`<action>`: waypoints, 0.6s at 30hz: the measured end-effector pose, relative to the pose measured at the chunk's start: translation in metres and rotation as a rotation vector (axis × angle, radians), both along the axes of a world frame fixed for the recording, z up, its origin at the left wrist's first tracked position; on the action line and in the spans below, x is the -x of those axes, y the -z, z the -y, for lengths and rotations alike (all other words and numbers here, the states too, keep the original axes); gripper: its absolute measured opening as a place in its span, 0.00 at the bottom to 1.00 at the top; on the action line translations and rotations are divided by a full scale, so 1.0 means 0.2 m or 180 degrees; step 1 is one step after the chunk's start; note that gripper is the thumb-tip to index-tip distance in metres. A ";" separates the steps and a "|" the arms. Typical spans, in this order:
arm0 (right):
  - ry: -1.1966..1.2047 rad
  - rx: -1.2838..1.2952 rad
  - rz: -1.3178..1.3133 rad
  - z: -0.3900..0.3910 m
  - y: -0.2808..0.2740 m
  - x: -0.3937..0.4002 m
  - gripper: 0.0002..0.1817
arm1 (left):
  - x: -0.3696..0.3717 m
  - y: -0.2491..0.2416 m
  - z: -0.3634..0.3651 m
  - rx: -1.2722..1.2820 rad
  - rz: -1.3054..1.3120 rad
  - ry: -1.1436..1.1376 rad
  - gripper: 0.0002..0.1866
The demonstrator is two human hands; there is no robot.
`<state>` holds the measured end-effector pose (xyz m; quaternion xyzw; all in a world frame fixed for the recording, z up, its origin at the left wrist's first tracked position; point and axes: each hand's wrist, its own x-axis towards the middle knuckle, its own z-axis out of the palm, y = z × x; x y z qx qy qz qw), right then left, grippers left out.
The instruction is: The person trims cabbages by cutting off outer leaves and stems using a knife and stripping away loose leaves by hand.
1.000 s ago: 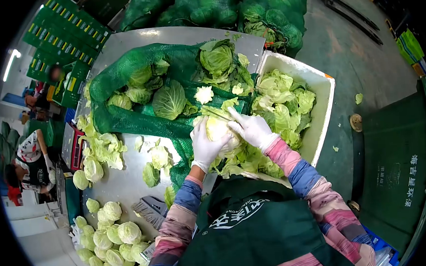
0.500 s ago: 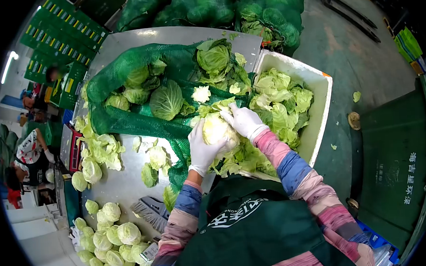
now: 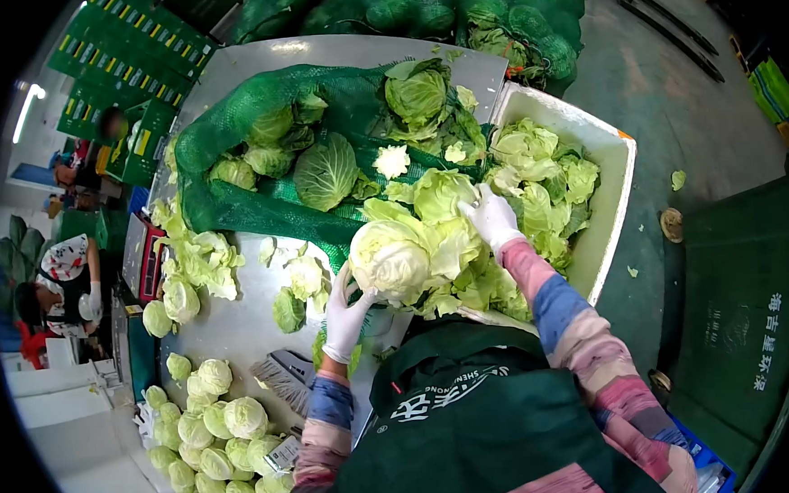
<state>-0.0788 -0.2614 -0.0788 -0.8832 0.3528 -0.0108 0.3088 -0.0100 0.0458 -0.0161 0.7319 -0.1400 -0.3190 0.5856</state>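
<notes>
My left hand (image 3: 346, 316), in a white glove, curls round the lower left side of a pale cabbage (image 3: 390, 263) and grips it. Loosened outer leaves (image 3: 444, 203) spread from the cabbage's right side. At their right edge my gloved right hand (image 3: 492, 219) is closed on a cabbage leaf; its fingertips are partly hidden. Behind the cabbage, a green mesh bag (image 3: 248, 212) lies on the metal table with several cabbages in it. A cut stem piece (image 3: 392, 162) rests on the mesh. A whole leafy cabbage (image 3: 417, 96) sits at the far side.
To the right, a white foam box (image 3: 611, 206) holds many loose leaves. Trimmed cabbages (image 3: 209, 439) are piled at lower left, near a brush (image 3: 285, 378). Full mesh bags (image 3: 380, 8) stand behind the table. A green bin (image 3: 733, 316) is at right; a co-worker (image 3: 67, 280) is at far left.
My right hand has moved right, and the outer leaves are now folded away from the cabbage. My left hand has shifted lower on its left side. The view has shifted slightly.
</notes>
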 end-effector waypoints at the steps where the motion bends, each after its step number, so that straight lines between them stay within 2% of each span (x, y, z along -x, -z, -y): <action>1: 0.0065 -0.0545 0.0208 -0.03 -0.13 0.01 0.34 | 0.02 0.03 0.02 0.0187 0.0008 -0.0431 0.40; 2: 0.0131 -0.1092 0.0397 -0.09 -0.29 0.03 0.39 | 0.07 0.06 0.05 0.0368 -0.0003 -0.0864 0.38; 4: -0.0220 -0.1282 0.0004 -0.20 -0.44 0.03 0.44 | 0.11 0.07 0.21 0.0222 0.0197 -0.0901 0.39; 6: -0.0526 -0.1467 0.0241 -0.34 -0.28 0.02 0.40 | 0.13 0.09 0.35 -0.1478 0.2130 -0.0918 0.50; 8: 0.0102 -0.1499 0.0949 -0.46 -0.06 -0.01 0.34 | 0.07 0.09 0.40 -0.1502 0.2215 -0.0945 0.54; 9: 0.0468 -0.1864 0.1216 -0.49 0.02 -0.05 0.30 | 0.03 0.08 0.41 -0.1531 0.2309 -0.0964 0.57; 10: 0.0435 -0.1553 0.1254 -0.48 0.07 -0.06 0.27 | -0.01 0.08 0.39 -0.1555 0.2315 -0.0977 0.57; 12: 0.0039 -0.1087 0.0934 -0.45 0.01 -0.05 0.23 | -0.14 0.08 0.32 -0.0132 0.0739 -0.0950 0.57; 13: 0.0020 -0.1086 0.0951 -0.44 0.02 -0.06 0.23 | -0.20 0.12 0.26 -0.0017 0.0548 -0.0843 0.51; 14: -0.0151 -0.0826 0.0756 -0.44 0.05 -0.07 0.21 | -0.21 0.09 0.22 -0.0018 0.0565 -0.0853 0.51; 16: -0.0317 -0.0563 0.0611 -0.41 0.08 -0.08 0.19 | -0.22 -0.01 0.15 0.0530 -0.0933 -0.1092 0.43; 17: -0.0358 -0.0474 0.0711 -0.39 0.09 -0.07 0.17 | -0.25 0.06 0.08 0.0991 -0.1290 -0.0962 0.38; 18: -0.0392 -0.0383 0.0816 -0.35 0.11 -0.05 0.16 | -0.25 0.08 0.06 0.1352 -0.1910 -0.0913 0.38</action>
